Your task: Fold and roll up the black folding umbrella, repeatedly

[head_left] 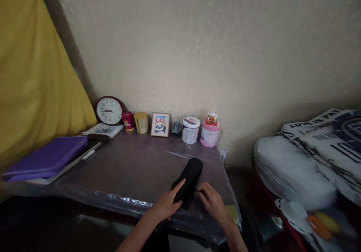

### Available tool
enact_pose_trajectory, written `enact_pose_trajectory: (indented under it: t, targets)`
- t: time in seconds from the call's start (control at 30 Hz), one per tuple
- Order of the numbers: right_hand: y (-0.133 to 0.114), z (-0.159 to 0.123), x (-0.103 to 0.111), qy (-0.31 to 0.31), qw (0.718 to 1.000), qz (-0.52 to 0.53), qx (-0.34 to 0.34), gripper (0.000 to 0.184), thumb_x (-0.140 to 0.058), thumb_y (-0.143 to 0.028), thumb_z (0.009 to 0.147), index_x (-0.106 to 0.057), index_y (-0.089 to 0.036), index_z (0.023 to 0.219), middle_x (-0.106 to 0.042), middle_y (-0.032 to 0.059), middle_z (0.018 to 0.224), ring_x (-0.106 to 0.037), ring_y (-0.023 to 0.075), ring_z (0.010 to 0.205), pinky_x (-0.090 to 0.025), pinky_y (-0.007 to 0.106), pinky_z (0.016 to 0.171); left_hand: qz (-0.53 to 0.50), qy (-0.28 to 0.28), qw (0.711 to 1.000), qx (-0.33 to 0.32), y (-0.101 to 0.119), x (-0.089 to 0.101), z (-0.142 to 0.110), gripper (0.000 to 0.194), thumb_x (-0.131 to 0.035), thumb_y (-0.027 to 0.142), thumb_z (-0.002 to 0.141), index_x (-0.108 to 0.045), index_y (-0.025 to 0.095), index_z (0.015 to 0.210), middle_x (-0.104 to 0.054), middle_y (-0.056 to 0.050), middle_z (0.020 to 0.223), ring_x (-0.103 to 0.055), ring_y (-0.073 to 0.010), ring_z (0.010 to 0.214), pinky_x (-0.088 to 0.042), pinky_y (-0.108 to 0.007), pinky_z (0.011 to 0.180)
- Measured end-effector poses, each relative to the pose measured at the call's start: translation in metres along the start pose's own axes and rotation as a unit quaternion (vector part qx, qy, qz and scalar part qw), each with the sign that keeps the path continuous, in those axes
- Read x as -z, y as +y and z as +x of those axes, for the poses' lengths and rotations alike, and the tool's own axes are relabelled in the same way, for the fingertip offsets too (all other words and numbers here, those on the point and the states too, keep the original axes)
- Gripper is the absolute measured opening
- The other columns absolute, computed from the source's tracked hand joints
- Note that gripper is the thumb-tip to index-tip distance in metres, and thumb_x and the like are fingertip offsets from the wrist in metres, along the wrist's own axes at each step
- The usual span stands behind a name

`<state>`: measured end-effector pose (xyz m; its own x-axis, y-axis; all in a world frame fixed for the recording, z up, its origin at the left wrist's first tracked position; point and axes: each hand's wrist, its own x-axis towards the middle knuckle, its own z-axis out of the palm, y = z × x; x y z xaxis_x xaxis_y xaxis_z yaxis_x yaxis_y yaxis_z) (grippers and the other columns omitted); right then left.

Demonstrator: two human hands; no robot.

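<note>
A long black cloth bundle (189,177), shaped like a folded umbrella, lies slantwise on the plastic-covered table (135,169) near its front right. My left hand (167,203) grips its near end, with the index finger stretched along the top and the thumb at the near side. To the right of the bundle, my right hand (212,199) is closed in a pinch on a thin black strap that runs out from the bundle's side. The near end of the bundle is partly hidden behind my left hand.
Along the wall stand a clock (109,110), a red can (128,121), a yellow-lidded tub (141,123), a panda picture frame (160,124) and two white tubs (190,131), one topped by a cat figurine (211,117). Purple folders (47,156) lie left; bagged bedding (290,169) is right.
</note>
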<state>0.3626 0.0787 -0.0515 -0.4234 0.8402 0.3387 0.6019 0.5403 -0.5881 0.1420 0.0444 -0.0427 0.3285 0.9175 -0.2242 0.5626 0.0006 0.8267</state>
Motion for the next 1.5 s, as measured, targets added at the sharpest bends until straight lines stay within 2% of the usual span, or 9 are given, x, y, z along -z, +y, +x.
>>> enact_pose_trajectory:
  t: [0.13, 0.3, 0.47, 0.63, 0.77, 0.93, 1.17, 1.33, 1.5]
  targets:
    - [-0.002, 0.011, -0.008, 0.036, 0.995, 0.086, 0.034, 0.014, -0.043, -0.018, 0.083, -0.055, -0.023, 0.089, -0.058, 0.0029, 0.092, -0.055, 0.0159, 0.088, -0.044, 0.028, 0.079, -0.024, 0.003, 1.000, -0.002, -0.002, 0.002, 0.000, 0.070, -0.044, 0.029, 0.080, -0.006, 0.037, 0.138, -0.060, -0.007, 0.104, -0.050, -0.0050, 0.037, -0.041, -0.017, 0.036]
    - [-0.004, 0.026, -0.019, 0.059, 0.983, 0.175, 0.016, 0.014, -0.044, -0.023, 0.085, -0.057, -0.022, 0.091, -0.058, 0.0016, 0.082, -0.058, 0.0133, 0.071, -0.046, 0.026, 0.071, -0.027, -0.002, 1.000, 0.001, 0.001, 0.005, -0.002, 0.068, -0.044, 0.030, 0.081, -0.007, 0.036, 0.138, -0.060, -0.007, 0.101, -0.049, -0.0042, 0.038, -0.041, -0.017, 0.037]
    - [-0.011, 0.037, -0.020, 0.048, 0.980, 0.194, 0.026, 0.017, -0.043, -0.025, 0.086, -0.060, -0.022, 0.091, -0.058, 0.0006, 0.078, -0.058, 0.0129, 0.071, -0.044, 0.025, 0.071, 0.021, 0.032, 0.999, 0.009, 0.003, 0.006, -0.004, 0.061, -0.040, 0.033, 0.083, -0.011, 0.041, 0.136, -0.043, -0.012, 0.124, -0.046, 0.0000, 0.037, -0.042, -0.018, 0.038]
    - [-0.017, 0.047, -0.016, 0.027, 0.983, 0.179, 0.033, 0.021, -0.039, -0.024, 0.087, -0.059, -0.022, 0.092, -0.057, 0.0002, 0.075, -0.057, 0.0127, 0.071, -0.043, 0.025, 0.073, 0.069, 0.045, 0.997, -0.007, 0.006, 0.007, -0.008, 0.055, -0.036, 0.037, 0.084, -0.017, 0.040, 0.136, -0.048, -0.008, 0.119, -0.049, -0.0020, 0.041, -0.047, -0.020, 0.046]
    - [-0.021, 0.057, -0.016, -0.003, 0.987, 0.160, 0.033, 0.022, -0.037, -0.023, 0.087, -0.059, -0.022, 0.090, -0.055, 0.0000, 0.076, -0.055, 0.0114, 0.067, -0.043, 0.025, 0.070, 0.101, 0.067, 0.992, -0.038, 0.006, 0.006, -0.008, 0.056, -0.039, 0.035, 0.084, -0.021, 0.036, 0.136, -0.046, -0.007, 0.127, -0.062, -0.0160, 0.083, -0.049, -0.030, 0.077]
    - [-0.024, 0.069, -0.022, -0.047, 0.982, 0.178, 0.039, 0.021, -0.038, -0.021, 0.086, -0.059, -0.022, 0.087, -0.051, 0.0002, 0.085, -0.053, 0.0095, 0.063, -0.044, 0.024, 0.065, 0.116, 0.075, 0.989, -0.050, 0.000, 0.002, -0.004, 0.058, -0.043, 0.032, 0.082, -0.024, 0.032, 0.136, -0.040, -0.005, 0.135, -0.042, -0.0214, 0.121, -0.034, -0.036, 0.100]
    - [-0.025, 0.077, -0.027, -0.070, 0.993, 0.096, 0.024, 0.022, -0.040, -0.016, 0.083, -0.061, -0.022, 0.085, -0.049, 0.0002, 0.084, -0.052, 0.0097, 0.066, -0.044, 0.023, 0.064, 0.120, 0.084, 0.988, -0.041, -0.004, -0.002, -0.006, 0.060, -0.044, 0.032, 0.082, -0.020, 0.032, 0.137, -0.043, -0.007, 0.131, -0.047, -0.0217, 0.116, -0.037, -0.036, 0.097]
    - [-0.025, 0.078, -0.033, -0.028, 0.999, 0.018, 0.004, 0.017, -0.052, -0.012, 0.075, -0.054, -0.022, 0.089, -0.051, -0.0006, 0.083, -0.053, 0.0127, 0.074, -0.043, 0.025, 0.068, 0.131, 0.124, 0.983, 0.018, -0.003, -0.014, -0.011, 0.070, -0.045, 0.028, 0.079, -0.010, 0.025, 0.139, -0.041, -0.013, 0.130, -0.055, -0.0221, 0.105, -0.041, -0.032, 0.089]
    - [-0.036, 0.074, -0.033, -0.035, 0.997, -0.050, 0.036, 0.019, -0.041, -0.017, 0.086, -0.057, -0.021, 0.076, -0.052, 0.0021, 0.084, -0.054, 0.0123, 0.072, -0.043, 0.024, 0.065, 0.205, 0.105, 0.971, 0.070, 0.001, -0.020, -0.017, 0.077, -0.046, 0.019, 0.077, -0.002, 0.031, 0.139, -0.033, -0.015, 0.134, -0.059, -0.0246, 0.098, -0.043, -0.034, 0.084]
